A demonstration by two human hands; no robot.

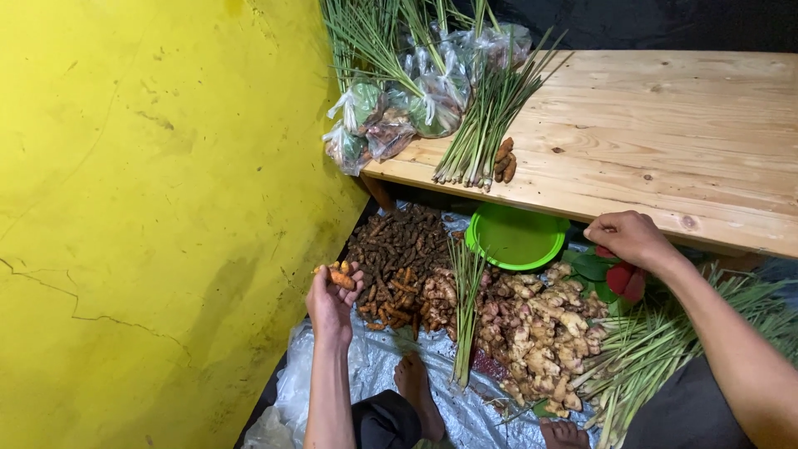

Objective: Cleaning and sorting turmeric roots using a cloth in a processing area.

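Above turmeric pile [397,254], left hand [331,298] cups few orange turmeric pieces [339,276]; right hand [629,238] clenched at table [665,125] edge, contents unclear; best keep palm level, fingers curled, so pieces stay put.

Wall [150,208] at nine o'clock: bright yellow, dark cracks. Tabletop [665,133] at two o'clock: pale wood, brown knots. Bowl [515,237]: vivid green. Turmeric pile [399,249]: dark brown, orange breaks. Ginger [540,324]: beige-pink. Lemongrass [486,116]: green, whitish ends. Sheet [391,366] at six o'clock: silvery grey.

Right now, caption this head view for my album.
Left hand holds turmeric pieces above a root pile; right hand rests at the wooden table.
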